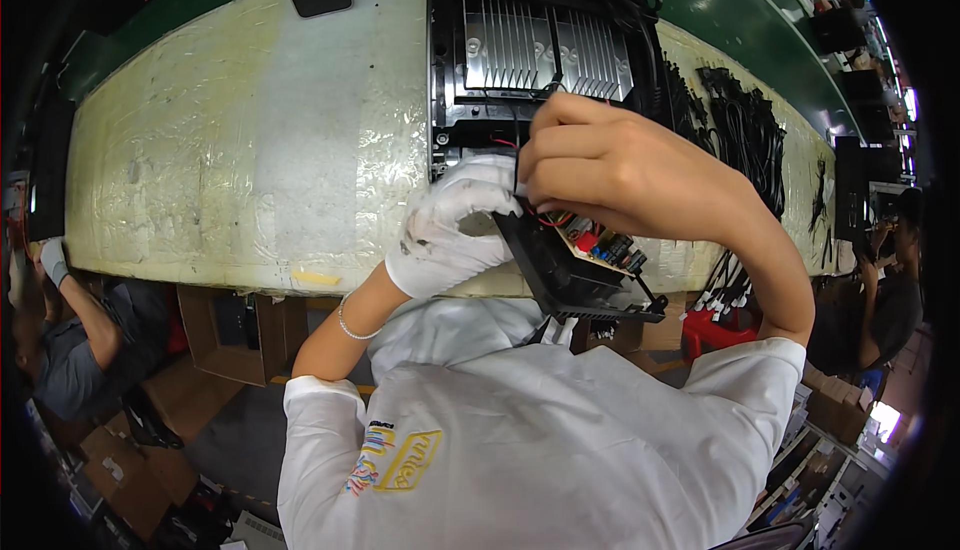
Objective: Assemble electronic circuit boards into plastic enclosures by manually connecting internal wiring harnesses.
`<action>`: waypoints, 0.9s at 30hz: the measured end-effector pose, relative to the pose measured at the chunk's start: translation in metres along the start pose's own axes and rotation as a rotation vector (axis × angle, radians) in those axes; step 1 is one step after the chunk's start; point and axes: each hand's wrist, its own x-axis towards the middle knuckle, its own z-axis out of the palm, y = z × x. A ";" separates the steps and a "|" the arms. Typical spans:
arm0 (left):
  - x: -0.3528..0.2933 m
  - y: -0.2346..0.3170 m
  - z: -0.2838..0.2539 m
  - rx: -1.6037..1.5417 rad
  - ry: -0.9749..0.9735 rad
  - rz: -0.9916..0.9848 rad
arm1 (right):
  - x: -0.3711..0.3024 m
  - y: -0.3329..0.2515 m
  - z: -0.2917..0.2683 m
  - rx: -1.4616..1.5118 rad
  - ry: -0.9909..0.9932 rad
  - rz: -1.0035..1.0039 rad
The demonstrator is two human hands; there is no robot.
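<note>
The left hand (452, 225), in a white glove smudged dark at the fingers, is curled around the upper corner of a small black frame (565, 275) that tilts up off the near edge of the desk (250, 150). Its fingers are closed on the frame's edge, the wrist bent back, and the bare forearm with a thin bracelet (350, 325) runs down toward the person's white shirt.

The right hand (610, 170) is bare and comes in from the right, elbow raised and forearm sloping down to the shoulder. Its fingers are bunched together in a pinch just above the gloved hand, and thin red and black wires (545, 218) show right under the fingertips; it looks to be gripping those wires, though the fingers hide the exact point of hold.

A brown circuit board (600, 245) with small upright parts sits inside the tilted frame, just below the right hand. Behind both hands a larger black housing (445, 100) lies flat on the desk, carrying a ribbed silver heat sink (545, 45). The desk top is covered in pale, yellowed wrapping. To the right on it lies a pile of black cables (745, 135). Another person (80, 340) crouches at the lower left beside cardboard boxes (225, 335), well apart from the hands.
</note>
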 end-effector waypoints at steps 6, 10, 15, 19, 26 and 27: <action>0.001 0.006 -0.006 0.138 -0.057 0.030 | -0.009 -0.001 0.006 0.072 -0.028 0.001; -0.004 0.003 -0.003 0.128 -0.064 -0.021 | -0.013 -0.006 0.013 0.065 0.030 0.089; -0.003 0.002 -0.003 0.106 -0.067 -0.022 | -0.011 -0.006 0.010 0.102 -0.003 0.095; -0.005 0.002 -0.002 0.153 -0.050 0.004 | -0.003 -0.017 -0.005 -0.168 -0.198 0.083; 0.003 0.016 0.004 0.076 0.012 -0.168 | 0.000 -0.019 0.003 -0.240 0.185 -0.020; 0.002 0.010 0.001 0.139 -0.001 0.046 | -0.003 -0.016 0.003 -0.244 0.061 -0.011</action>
